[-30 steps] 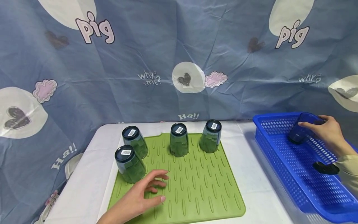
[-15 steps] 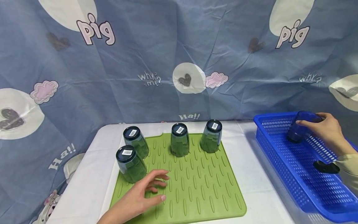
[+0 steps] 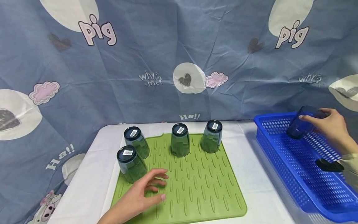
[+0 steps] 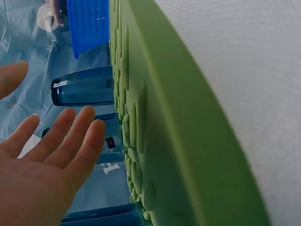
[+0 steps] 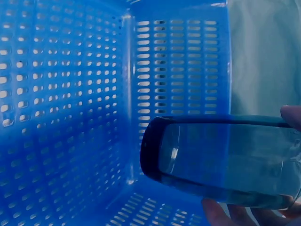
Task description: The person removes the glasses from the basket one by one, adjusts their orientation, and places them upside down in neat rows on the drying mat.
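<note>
Over the far end of the blue plastic basket (image 3: 275,168), my right hand (image 3: 334,129) grips a dark blue drinking glass (image 3: 298,127) near its upper rim. The glass tilts, its thick base (image 5: 153,149) down toward the basket floor. Thumb and fingers lie on opposite sides of it in the right wrist view. At the front left, my left hand (image 3: 141,196) hovers over the green ridged mat (image 3: 207,186) with loosely bent fingers, holding nothing. Nearest to it is an upside-down glass (image 3: 132,166) with a barcode label on its base.
More upside-down glasses stand on the mat: one at the back left (image 3: 137,143), one at the back middle (image 3: 180,141), one at the back right (image 3: 211,138). The white-covered table (image 3: 246,174) separates mat and basket. A blue printed cloth (image 3: 151,62) hangs behind.
My right hand has risen a little, lifting the glass and tilting it inside the basket. The left hand stays nearly still.
</note>
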`<action>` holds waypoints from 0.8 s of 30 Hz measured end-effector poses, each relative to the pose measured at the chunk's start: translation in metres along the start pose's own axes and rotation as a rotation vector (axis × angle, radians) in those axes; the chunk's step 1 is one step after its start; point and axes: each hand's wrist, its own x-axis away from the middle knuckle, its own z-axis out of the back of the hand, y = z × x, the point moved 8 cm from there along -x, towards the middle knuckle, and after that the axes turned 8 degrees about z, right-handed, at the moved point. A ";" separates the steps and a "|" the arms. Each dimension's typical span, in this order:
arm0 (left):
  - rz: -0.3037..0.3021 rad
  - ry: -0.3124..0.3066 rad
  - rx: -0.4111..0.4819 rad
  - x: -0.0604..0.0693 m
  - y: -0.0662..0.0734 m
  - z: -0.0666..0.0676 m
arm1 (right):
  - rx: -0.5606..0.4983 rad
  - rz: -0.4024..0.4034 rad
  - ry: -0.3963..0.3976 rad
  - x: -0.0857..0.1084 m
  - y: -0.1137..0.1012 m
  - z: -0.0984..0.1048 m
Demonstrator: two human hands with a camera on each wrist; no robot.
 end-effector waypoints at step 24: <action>0.007 0.071 -0.016 0.001 -0.001 -0.003 | -0.116 0.043 0.125 0.023 -0.033 0.014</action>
